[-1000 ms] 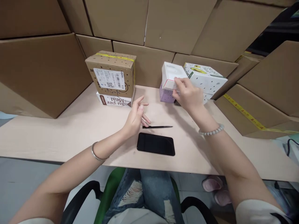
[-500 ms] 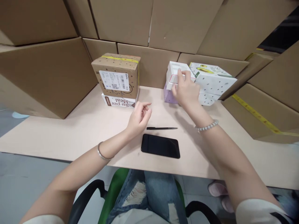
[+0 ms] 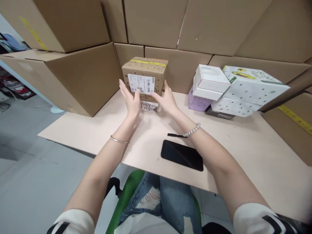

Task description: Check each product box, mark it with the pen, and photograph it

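Fingers of L hand (image 3: 133, 103) & R hand (image 3: 168, 101) spread along sides of brown box (image 3: 146, 72), set btwn them atop white box (image 3: 149, 107).

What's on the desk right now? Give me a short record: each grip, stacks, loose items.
Left grip: at the left side of the brown carton, thumb by its front
Right grip: at its right side, thumb by its front; firmness of hold unclear
Left stack: brown carton on white box with upside-down lettering
Right group: white box with red line above purple box; beside them, white avocado-print box above dark box
Loose items: black phone; black pen beyond it, partly hidden by right forearm
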`<act>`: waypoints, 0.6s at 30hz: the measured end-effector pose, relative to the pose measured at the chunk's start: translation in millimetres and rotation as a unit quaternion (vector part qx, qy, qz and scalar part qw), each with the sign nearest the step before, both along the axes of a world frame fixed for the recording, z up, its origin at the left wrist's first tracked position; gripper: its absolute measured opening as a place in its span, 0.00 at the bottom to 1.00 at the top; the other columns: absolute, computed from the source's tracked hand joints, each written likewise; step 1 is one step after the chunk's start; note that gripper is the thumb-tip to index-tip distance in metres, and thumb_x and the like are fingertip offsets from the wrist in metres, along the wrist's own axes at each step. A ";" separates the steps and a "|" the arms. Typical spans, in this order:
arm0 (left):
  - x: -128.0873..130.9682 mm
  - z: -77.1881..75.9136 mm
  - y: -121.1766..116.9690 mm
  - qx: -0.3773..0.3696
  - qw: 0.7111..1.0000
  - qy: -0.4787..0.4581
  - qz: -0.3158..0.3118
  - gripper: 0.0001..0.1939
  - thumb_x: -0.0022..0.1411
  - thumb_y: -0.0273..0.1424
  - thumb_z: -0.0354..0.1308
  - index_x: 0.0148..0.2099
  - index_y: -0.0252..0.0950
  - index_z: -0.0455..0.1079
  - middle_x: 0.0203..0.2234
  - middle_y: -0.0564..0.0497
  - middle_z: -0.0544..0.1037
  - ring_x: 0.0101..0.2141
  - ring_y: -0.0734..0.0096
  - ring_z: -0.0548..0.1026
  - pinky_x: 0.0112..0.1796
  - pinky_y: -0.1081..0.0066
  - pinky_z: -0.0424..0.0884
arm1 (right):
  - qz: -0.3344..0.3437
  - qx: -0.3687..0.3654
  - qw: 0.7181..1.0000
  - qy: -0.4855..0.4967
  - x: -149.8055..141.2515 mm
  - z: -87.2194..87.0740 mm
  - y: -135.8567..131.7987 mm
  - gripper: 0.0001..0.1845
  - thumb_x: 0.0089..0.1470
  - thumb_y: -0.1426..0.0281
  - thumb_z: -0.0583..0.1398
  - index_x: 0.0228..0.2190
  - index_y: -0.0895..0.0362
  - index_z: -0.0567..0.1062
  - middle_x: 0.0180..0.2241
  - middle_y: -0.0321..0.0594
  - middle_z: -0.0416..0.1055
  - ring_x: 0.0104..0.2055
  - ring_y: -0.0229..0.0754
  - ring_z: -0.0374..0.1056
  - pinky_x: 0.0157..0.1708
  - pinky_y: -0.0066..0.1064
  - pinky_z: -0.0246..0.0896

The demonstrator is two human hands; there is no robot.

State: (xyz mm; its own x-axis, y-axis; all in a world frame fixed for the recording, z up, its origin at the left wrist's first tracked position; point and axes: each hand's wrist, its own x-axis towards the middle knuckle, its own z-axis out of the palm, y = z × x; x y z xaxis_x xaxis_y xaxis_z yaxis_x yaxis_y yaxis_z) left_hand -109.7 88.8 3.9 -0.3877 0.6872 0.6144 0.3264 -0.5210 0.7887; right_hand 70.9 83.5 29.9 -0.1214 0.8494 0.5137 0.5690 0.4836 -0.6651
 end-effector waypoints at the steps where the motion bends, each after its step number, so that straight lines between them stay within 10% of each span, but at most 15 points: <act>1: -3.3 0.9 4.4 -0.022 1.000 -0.017 -0.008 0.48 0.64 0.48 0.59 0.77 0.38 0.45 0.78 0.37 0.45 0.79 0.52 0.42 0.78 0.53 0.39 | 0.000 -0.012 1.000 0.014 -1.8 0.4 0.5 0.48 0.62 0.57 0.63 0.76 0.52 0.51 0.74 0.57 0.57 0.75 0.60 0.58 0.72 0.61 0.57; 8: 8.1 14.4 -19.0 0.005 0.997 -0.072 -0.031 0.39 0.69 0.67 0.43 0.62 0.43 0.67 0.58 0.41 0.65 0.67 0.53 0.64 0.72 0.51 0.58 | 0.071 -0.026 0.986 0.146 16.8 15.1 -41.1 0.40 0.64 0.42 0.53 0.70 0.47 0.63 0.72 0.45 0.65 0.73 0.53 0.61 0.71 0.53 0.60; 13: 37.2 22.8 -61.5 0.117 0.989 -0.028 -0.089 0.35 0.71 0.66 0.38 0.58 0.46 0.65 0.54 0.46 0.70 0.60 0.57 0.71 0.63 0.51 0.67 | 0.051 -0.091 0.968 0.228 58.8 19.5 -105.4 0.44 0.65 0.35 0.38 0.66 0.42 0.70 0.64 0.43 0.75 0.64 0.56 0.72 0.54 0.52 0.74; 18: 55.0 16.6 -92.1 0.182 0.961 0.132 -0.161 0.37 0.62 0.68 0.55 0.60 0.47 0.63 0.60 0.43 0.70 0.63 0.47 0.69 0.62 0.45 0.67 | 0.017 -0.086 0.949 0.303 99.0 8.0 -155.4 0.41 0.65 0.36 0.40 0.67 0.39 0.68 0.68 0.42 0.70 0.65 0.56 0.72 0.46 0.51 0.78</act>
